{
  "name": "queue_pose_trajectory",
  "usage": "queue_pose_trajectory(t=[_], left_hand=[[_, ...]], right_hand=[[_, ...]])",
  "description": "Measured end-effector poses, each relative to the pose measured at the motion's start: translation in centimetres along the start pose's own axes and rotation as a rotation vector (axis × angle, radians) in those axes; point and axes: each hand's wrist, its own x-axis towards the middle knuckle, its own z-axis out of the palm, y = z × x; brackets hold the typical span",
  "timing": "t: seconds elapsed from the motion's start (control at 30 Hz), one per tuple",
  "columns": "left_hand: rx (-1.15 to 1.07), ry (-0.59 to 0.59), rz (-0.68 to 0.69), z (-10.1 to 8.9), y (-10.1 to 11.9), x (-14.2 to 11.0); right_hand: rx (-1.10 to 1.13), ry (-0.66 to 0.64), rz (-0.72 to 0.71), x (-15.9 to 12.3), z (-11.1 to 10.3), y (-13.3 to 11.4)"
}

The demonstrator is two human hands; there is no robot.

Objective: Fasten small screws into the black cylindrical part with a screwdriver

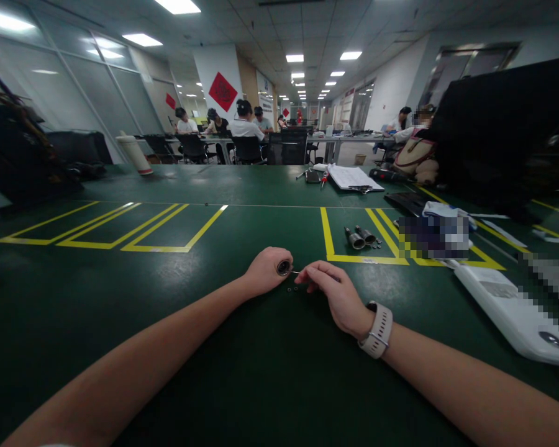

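Note:
My left hand (266, 273) is closed around a hollow metal cylindrical part (284, 267), its round open end turned toward me. From the fingers of my right hand (333, 288), a thin metal rod (295, 272) reaches to the rim of that part. Most of the rod is hidden by the fingers, so its kind does not show. Two tiny ring-like pieces, perhaps nuts (292, 289), lie on the green table (261, 360) just below the hands. Inside a yellow-taped box to the right rest two similar metal cylindrical parts (355, 239) with several small pieces (377, 244) beside them.
Yellow tape (154, 249) marks boxes on the table. At right lie a white device (512, 310), a cloth (442, 211) and a clipboard with papers (354, 178). A red-handled tool (325, 179) lies near it. A white tumbler (134, 154) stands far left. Several people sit beyond.

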Motion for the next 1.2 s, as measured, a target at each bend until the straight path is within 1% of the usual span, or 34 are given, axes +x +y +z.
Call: queue_pose_trajectory(t=[0.17, 0.27, 0.4, 0.5, 0.57, 0.63, 0.7, 0.8, 0.87, 0.97, 1.07, 1.13, 1.2], left_hand=[[-0.024, 0.005, -0.024, 0.0, 0.0, 0.0], [-0.040, -0.018, -0.025, 0.0, 0.1, 0.0], [-0.022, -0.038, -0.023, -0.2, 0.2, 0.1], [-0.001, -0.047, -0.020, -0.2, 0.3, 0.1], [0.019, -0.056, -0.005, -0.2, 0.3, 0.1], [0.036, -0.057, 0.014, -0.2, 0.3, 0.0], [0.047, -0.048, 0.027, -0.1, 0.3, -0.1], [0.027, -0.037, 0.029, -0.1, 0.1, -0.1], [-0.015, -0.039, 0.018, -0.2, 0.0, -0.1], [-0.085, -0.051, 0.007, -0.3, 0.0, -0.1], [-0.075, -0.053, 0.001, -0.4, 0.1, -0.1], [-0.026, -0.053, 0.001, -0.3, 0.2, -0.1], [0.022, -0.053, 0.005, -0.3, 0.3, 0.0]], right_hand=[[0.011, -0.042, 0.002, 0.0, 0.1, -0.2], [-0.022, -0.027, -0.060, -0.2, -0.2, 0.1], [-0.185, 0.034, -0.151, -0.5, -0.4, 0.1], [-0.320, 0.061, -0.178, -0.7, -0.2, -0.3], [-0.358, 0.063, -0.175, -0.6, -0.1, -0.4], [-0.312, 0.043, -0.140, -0.5, -0.2, -0.4], [-0.178, 0.031, -0.086, -0.2, -0.3, -0.2], [0.048, 0.050, 0.002, 0.2, -0.5, 0.3], [0.128, 0.056, 0.034, 0.4, -0.6, 0.5], [0.164, 0.047, 0.045, 0.5, -0.6, 0.6], [0.160, 0.048, 0.034, 0.4, -0.6, 0.6], [0.115, 0.063, 0.006, 0.2, -0.5, 0.5], [0.021, 0.068, -0.038, -0.1, -0.4, 0.3]])
